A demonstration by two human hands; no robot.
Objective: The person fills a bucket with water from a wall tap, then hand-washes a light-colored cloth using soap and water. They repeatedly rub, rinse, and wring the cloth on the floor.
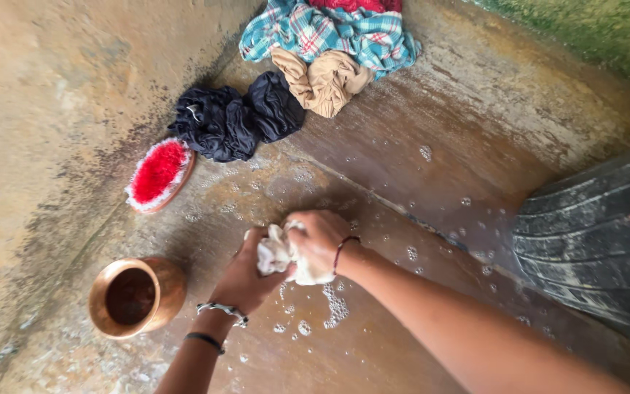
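Both my hands grip a small white wet cloth (277,253) bunched up on the wet brown stone floor (402,168). My left hand (246,277) holds its near left side; a metal bangle and a dark band sit on that wrist. My right hand (320,241) closes over its right side, with a dark thread bracelet at the wrist. Soap foam (335,306) lies on the floor just below the cloth.
A copper pot (135,295) stands at the lower left. A scrub brush with red and white bristles (159,175) lies bristles-up beyond it. Farther back lie a dark garment (235,117), a tan cloth (326,80) and a blue plaid cloth (329,33). A black ribbed container (599,241) stands at right.
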